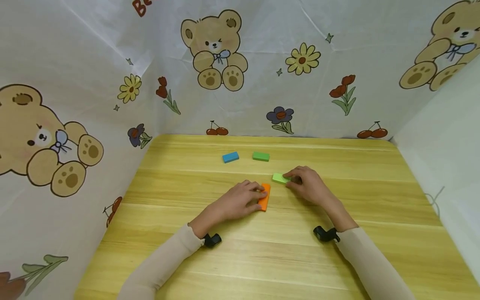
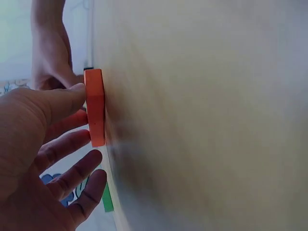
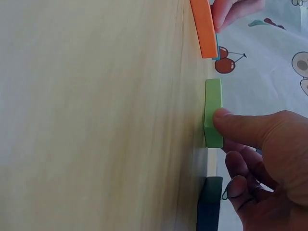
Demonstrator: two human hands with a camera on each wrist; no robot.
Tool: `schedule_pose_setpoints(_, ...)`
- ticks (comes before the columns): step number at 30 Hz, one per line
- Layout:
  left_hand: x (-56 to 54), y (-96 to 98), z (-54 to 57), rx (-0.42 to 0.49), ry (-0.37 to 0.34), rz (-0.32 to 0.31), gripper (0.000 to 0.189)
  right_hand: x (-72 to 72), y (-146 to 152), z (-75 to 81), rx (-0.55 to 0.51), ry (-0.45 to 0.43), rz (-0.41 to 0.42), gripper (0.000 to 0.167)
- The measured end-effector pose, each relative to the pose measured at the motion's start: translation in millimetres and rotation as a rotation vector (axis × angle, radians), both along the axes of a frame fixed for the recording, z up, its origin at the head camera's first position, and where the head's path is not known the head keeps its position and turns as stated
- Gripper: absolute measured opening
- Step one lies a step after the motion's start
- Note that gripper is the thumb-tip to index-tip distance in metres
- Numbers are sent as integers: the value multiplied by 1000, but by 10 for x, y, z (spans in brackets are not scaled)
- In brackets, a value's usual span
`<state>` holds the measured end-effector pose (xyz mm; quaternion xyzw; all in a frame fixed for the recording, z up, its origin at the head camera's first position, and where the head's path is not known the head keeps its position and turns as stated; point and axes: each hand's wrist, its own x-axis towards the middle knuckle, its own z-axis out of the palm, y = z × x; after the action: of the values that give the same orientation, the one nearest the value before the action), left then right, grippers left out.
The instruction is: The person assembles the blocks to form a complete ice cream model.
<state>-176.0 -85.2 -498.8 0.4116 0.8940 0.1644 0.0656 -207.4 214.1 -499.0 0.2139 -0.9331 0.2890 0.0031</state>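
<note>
My left hand [image 1: 240,201] grips an orange block [image 1: 265,198] lying on the table. In the left wrist view the thumb and fingertips touch the face and edge of this orange block [image 2: 95,108], while the other fingers spread loosely. To its right, my right hand [image 1: 310,186] pinches a light green block [image 1: 280,178] at its right end. The right wrist view has the thumb on the near side of the light green block [image 3: 212,113], and fingers partly hidden behind it. The blocks stay apart from each other.
Farther back lie a blue block [image 1: 230,157] and a green block [image 1: 261,156]. A dark, block-shaped thing [image 3: 210,204] stands beside my right hand in the right wrist view. The wooden table [image 1: 262,258] meets a bear-printed cloth [image 1: 255,104] behind and at the left.
</note>
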Motion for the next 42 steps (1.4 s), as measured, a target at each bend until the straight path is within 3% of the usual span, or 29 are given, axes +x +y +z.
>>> schedule_pose_setpoints(12, 232, 142, 20, -39, 44, 65, 48, -77, -196, -52, -105, -41, 64, 22)
schedule_pose_setpoints(18, 276, 162, 10, -56, 82, 92, 46, -79, -273, -53, -114, -76, 83, 22)
schedule_pose_setpoints(28, 347, 269, -32, -63, 154, 180, 49, -68, -303, -74, -119, -57, 96, 22)
schedule_pose_setpoints(42, 377, 311, -46, -83, 192, 191, 50, -1, -293, -71, -118, -83, 118, 22)
